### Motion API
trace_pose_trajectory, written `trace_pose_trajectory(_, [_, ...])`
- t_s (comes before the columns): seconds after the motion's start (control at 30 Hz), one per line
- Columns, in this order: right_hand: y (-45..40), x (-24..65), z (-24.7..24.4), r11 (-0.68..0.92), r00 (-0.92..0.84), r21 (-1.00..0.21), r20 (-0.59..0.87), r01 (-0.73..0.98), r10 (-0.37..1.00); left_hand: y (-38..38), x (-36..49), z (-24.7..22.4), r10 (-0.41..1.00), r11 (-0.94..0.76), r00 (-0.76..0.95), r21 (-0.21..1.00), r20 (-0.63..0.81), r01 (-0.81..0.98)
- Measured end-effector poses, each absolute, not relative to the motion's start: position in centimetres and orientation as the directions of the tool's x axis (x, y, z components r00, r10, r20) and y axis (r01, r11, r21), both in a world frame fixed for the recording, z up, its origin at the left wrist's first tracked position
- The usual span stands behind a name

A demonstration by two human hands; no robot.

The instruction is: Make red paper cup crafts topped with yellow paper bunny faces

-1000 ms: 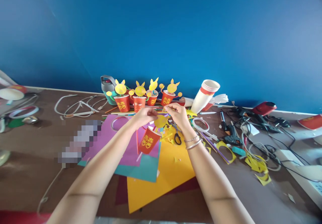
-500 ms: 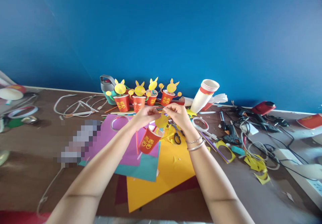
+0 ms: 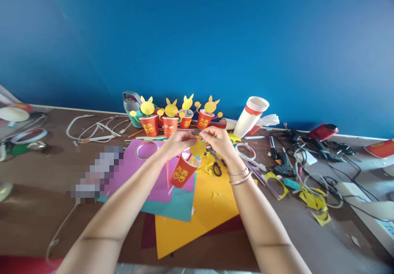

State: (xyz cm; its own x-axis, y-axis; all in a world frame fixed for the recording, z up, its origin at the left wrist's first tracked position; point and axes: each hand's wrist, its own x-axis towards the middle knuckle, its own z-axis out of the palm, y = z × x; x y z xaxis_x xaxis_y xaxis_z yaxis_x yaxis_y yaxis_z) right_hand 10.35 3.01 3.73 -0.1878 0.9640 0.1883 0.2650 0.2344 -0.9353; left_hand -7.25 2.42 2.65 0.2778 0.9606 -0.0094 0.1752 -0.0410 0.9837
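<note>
A yellow paper disc (image 3: pixel 198 147) rises from a tilted red paper cup (image 3: pixel 184 171) with gold symbols. At the disc's upper left edge, my left hand (image 3: pixel 180 144) has its fingers pinched together. My right hand (image 3: pixel 217 140) pinches at the disc's upper right, close to the left fingertips. Small yellow bits show between the fingertips, too small to make out. The cup hangs over purple (image 3: pixel 129 171) and teal paper (image 3: pixel 172 208), its lower part away from both hands. Black-handled scissors (image 3: pixel 217 168) lie just right of the cup.
Several red cups with yellow eared discs (image 3: pixel 149 125) stand along the wall. Right of them leans a stack of white cups (image 3: pixel 250 116). Orange paper (image 3: pixel 200 212) lies in front. Glue guns (image 3: pixel 283 166), cables and yellow scraps (image 3: pixel 312 199) lie at the right.
</note>
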Motion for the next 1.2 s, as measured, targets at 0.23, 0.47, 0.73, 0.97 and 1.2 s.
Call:
trace_pose_trajectory(0.23, [3.2, 10.6, 3.7, 0.207, -0.201, -0.969, 0.178, 0.138, 0.963, 1.8, -6.9, 3.9, 0.978, -0.051, 0.205, 0.992, 0.026, 0.115])
trace_pose_trajectory(0.47, [3.0, 11.0, 4.2, 0.013, -0.295, -0.999, 0.024, -0.040, 0.955, 1.3, -6.4, 4.5, 0.998, -0.033, 0.050, 0.999, 0.035, -0.029])
trace_pose_trajectory(0.73, [2.7, 10.5, 4.7, 0.066, -0.232, -0.996, 0.076, -0.052, 0.970, 0.8, -5.6, 4.0, 0.999, -0.031, 0.023, 0.984, 0.035, -0.175])
trace_pose_trajectory(0.97, [2.6, 10.5, 4.6, 0.119, -0.222, -0.990, 0.134, -0.081, 0.966, 0.7, -5.3, 3.4, 0.997, -0.081, -0.005, 0.973, 0.081, -0.218])
trace_pose_trajectory(1.2, [2.6, 11.0, 4.7, 0.119, -0.255, -0.992, 0.125, -0.042, 0.959, 0.7, -5.5, 3.9, 0.998, -0.069, 0.002, 0.982, 0.070, -0.174])
